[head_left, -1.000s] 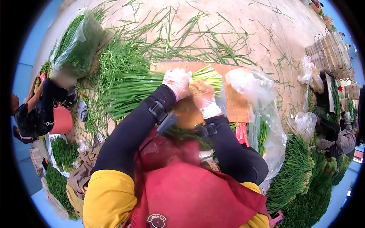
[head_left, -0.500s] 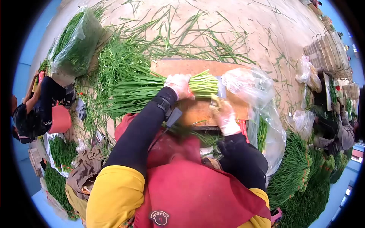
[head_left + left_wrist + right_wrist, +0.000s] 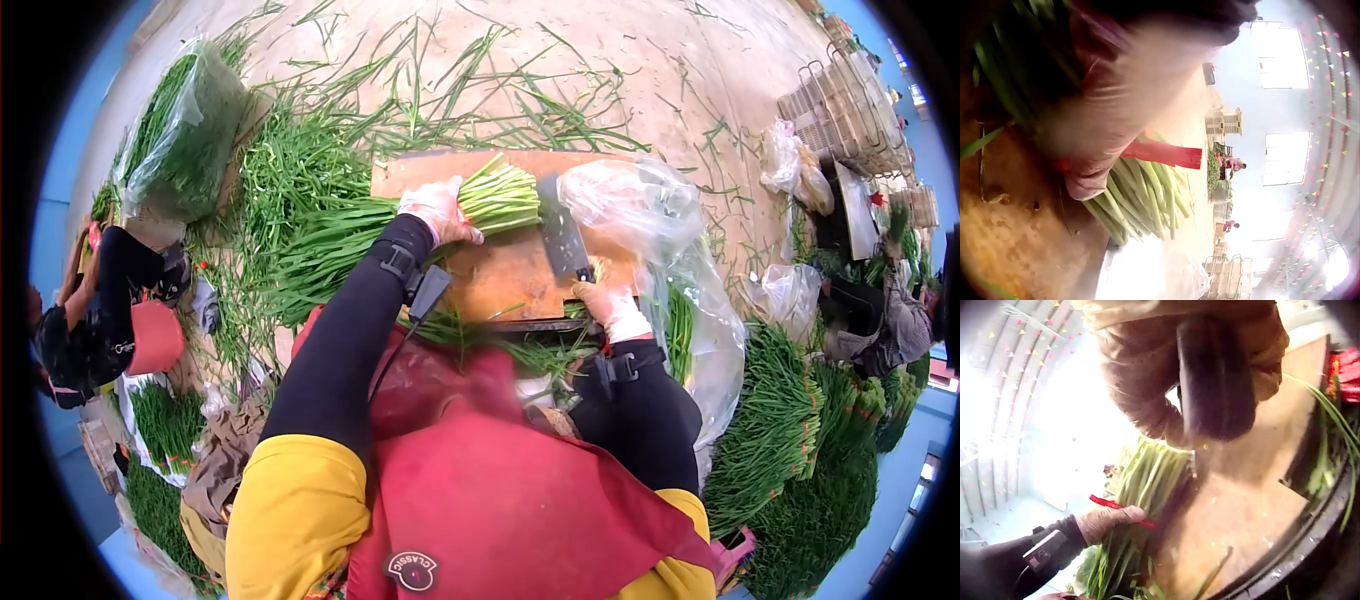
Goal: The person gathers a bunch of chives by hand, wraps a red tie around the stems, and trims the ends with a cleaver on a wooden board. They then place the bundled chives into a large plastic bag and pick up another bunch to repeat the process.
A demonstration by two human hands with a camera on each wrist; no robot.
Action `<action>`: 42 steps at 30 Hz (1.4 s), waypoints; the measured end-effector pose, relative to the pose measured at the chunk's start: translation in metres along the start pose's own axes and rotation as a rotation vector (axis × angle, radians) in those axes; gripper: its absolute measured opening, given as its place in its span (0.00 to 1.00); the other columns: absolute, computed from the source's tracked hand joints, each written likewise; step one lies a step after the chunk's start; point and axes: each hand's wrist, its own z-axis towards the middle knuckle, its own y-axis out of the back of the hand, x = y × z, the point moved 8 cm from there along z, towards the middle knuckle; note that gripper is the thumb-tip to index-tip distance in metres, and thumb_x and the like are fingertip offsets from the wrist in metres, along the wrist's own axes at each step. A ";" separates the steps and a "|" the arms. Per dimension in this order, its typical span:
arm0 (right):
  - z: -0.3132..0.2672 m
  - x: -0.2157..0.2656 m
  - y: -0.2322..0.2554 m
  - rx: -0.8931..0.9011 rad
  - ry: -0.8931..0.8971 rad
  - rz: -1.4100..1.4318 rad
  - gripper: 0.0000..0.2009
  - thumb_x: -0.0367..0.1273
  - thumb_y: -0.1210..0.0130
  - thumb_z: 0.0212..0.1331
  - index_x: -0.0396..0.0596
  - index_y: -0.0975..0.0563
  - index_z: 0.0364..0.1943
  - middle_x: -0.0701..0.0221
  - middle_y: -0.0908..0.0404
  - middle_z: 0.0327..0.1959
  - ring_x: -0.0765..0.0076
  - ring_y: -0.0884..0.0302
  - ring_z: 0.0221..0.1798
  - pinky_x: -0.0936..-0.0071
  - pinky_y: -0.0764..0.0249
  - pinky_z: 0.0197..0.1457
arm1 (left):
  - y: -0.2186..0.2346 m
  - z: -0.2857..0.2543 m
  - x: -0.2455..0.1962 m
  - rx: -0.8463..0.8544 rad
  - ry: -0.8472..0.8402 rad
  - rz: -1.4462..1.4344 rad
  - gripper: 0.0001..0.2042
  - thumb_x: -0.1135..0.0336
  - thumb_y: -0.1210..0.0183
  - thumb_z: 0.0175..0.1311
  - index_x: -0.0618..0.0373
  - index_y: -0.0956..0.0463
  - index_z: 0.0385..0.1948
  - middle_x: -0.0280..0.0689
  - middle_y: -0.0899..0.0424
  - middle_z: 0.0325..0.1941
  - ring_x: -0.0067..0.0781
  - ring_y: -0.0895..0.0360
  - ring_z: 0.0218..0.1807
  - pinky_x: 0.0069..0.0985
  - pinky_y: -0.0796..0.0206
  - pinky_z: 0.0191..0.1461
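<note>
A bunch of garlic chives (image 3: 505, 196), pale stems to the right and green leaves to the left, lies across a wooden board (image 3: 500, 280). My gloved left hand (image 3: 438, 208) grips it where stem turns to leaf. Under that hand a red band (image 3: 1166, 154) crosses the stems, one end sticking out. My gloved right hand (image 3: 606, 306) holds a cleaver by its dark handle (image 3: 1216, 381). The cleaver's broad blade (image 3: 562, 232) points away from me over the board, beside the cut-looking stem ends.
Clear plastic bags (image 3: 635, 205) cover the board's right side. Loose chives (image 3: 300, 170) are heaped to the left and strewn over the floor beyond. Banded bunches (image 3: 765, 430) stand at the lower right. Another person (image 3: 120, 290) sits at the left, near a filled bag (image 3: 190, 130).
My right hand has moved from the stem ends to the right and taken the cleaver's handle. My left hand keeps its grip on the bunch. The whole head view has shifted slightly.
</note>
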 end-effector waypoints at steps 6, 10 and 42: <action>0.012 0.014 -0.008 -0.622 0.598 -0.163 0.20 0.28 0.48 0.52 0.41 0.28 0.53 0.59 0.22 0.36 0.59 0.24 0.40 0.68 0.30 0.46 | -0.003 -0.003 -0.004 0.032 0.010 0.049 0.44 0.41 0.29 0.29 0.55 0.37 0.51 0.45 0.22 0.46 0.46 0.26 0.53 0.42 0.42 0.59; 0.019 0.029 -0.017 -0.249 0.224 -0.054 0.21 0.27 0.47 0.53 0.42 0.28 0.54 0.56 0.22 0.42 0.58 0.24 0.46 0.66 0.30 0.49 | 0.002 -0.007 -0.001 -0.046 -0.007 0.045 0.45 0.42 0.28 0.28 0.56 0.37 0.51 0.46 0.22 0.47 0.46 0.27 0.54 0.42 0.42 0.58; 0.142 0.084 -0.067 0.083 0.052 -0.027 0.20 0.42 0.47 0.47 0.44 0.20 0.42 0.55 0.22 0.47 0.51 0.27 0.53 0.64 0.33 0.57 | -0.020 -0.027 -0.003 -0.220 0.005 -0.012 0.54 0.50 0.27 0.32 0.62 0.52 0.63 0.52 0.37 0.61 0.47 0.41 0.65 0.47 0.52 0.68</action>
